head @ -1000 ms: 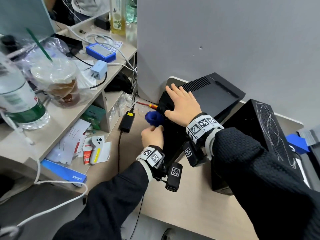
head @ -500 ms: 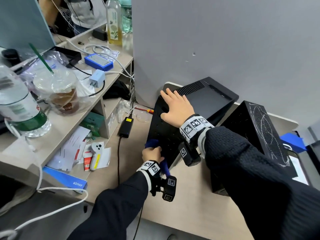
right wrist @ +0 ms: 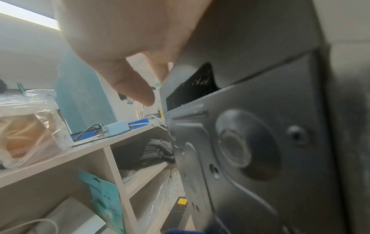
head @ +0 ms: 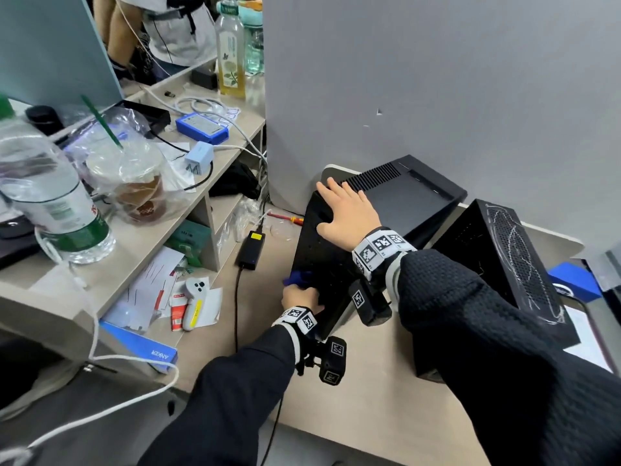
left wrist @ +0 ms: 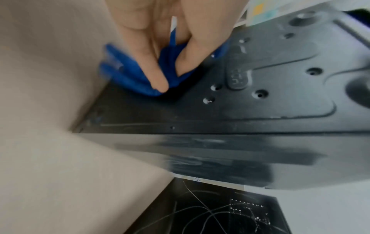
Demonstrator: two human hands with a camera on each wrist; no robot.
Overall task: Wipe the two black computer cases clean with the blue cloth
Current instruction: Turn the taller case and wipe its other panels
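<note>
Here, left hand (head: 300,296) pinches bunched (crumpled) blue cloth (left wrist: 128,74).

Water bottle (head: 50,210), iced drink (head: 134,183), blk adapter (head: 250,248).

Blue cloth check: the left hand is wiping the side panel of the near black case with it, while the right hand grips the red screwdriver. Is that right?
Not quite. The right hand holds no screwdriver: it rests flat on the top edge of the near black case, steadying it, as the head view shows. The red screwdriver lies on the desk. The left hand does wipe the side panel with the blue cloth.
</note>
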